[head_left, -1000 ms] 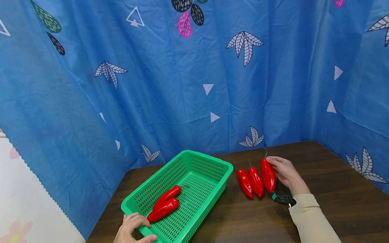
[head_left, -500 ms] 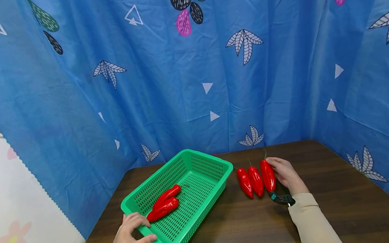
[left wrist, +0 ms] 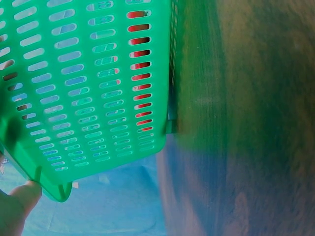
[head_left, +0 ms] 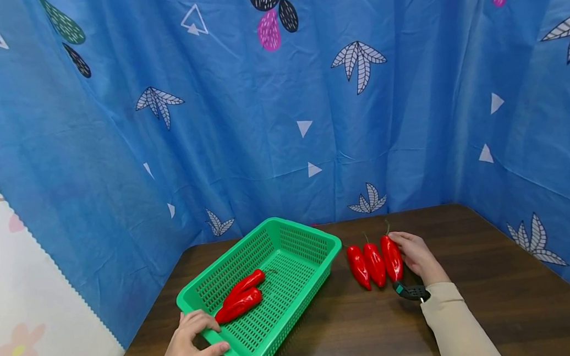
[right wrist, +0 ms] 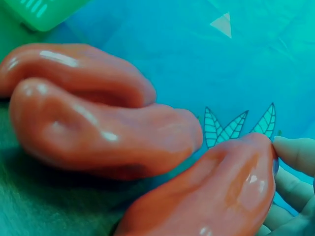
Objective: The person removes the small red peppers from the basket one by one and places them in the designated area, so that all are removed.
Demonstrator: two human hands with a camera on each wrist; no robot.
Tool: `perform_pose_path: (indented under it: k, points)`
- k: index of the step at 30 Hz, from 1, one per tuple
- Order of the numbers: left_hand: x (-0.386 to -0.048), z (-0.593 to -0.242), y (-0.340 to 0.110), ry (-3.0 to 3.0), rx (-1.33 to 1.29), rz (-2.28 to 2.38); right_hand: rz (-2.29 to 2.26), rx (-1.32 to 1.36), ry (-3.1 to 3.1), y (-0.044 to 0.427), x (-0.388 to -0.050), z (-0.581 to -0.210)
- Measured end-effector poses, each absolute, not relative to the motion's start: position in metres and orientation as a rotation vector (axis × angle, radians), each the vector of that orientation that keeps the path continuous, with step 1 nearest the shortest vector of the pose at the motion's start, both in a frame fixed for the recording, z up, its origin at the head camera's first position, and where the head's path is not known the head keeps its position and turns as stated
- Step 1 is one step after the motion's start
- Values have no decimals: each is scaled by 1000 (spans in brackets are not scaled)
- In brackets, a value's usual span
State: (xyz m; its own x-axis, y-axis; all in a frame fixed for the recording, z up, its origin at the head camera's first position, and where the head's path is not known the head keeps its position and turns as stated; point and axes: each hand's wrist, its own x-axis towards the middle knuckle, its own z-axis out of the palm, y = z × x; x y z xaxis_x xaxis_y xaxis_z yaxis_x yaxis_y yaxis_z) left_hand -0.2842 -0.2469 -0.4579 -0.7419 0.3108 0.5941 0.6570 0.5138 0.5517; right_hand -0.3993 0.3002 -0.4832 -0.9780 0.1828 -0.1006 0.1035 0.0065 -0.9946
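Note:
My left hand [head_left: 187, 347] grips the near left end of a green plastic basket [head_left: 296, 301], fingers over the rim; in the left wrist view its thumb [left wrist: 25, 195] lies against the rim. Two red chili peppers [head_left: 241, 305] lie inside at that end. Right of the basket, two more red chili peppers [head_left: 374, 264] lie side by side on the table. Just beside them, my right hand [head_left: 418, 256] holds a third red chili pepper [right wrist: 211, 191] by its stem end. Fingertips [right wrist: 290, 147] touch its top in the right wrist view; the thumb is hard to make out.
The dark wooden table [head_left: 355, 333] reaches back to a blue patterned curtain [head_left: 273, 146] behind and at both sides. A white flowered cloth [head_left: 31, 306] hangs at the left. A black strap device [head_left: 411, 290] sits at my right wrist.
The right hand and the pepper at its fingers have shifted slightly left and toward me, closer to the other two. My left hand and the basket have stayed put.

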Motion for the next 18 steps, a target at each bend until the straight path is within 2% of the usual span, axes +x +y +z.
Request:
perform_pose_path:
  k: [18]
  points:
    - [-283,-454,-246,-2350,-784,-1138,2089,-288,-2221,295,-401,-487]
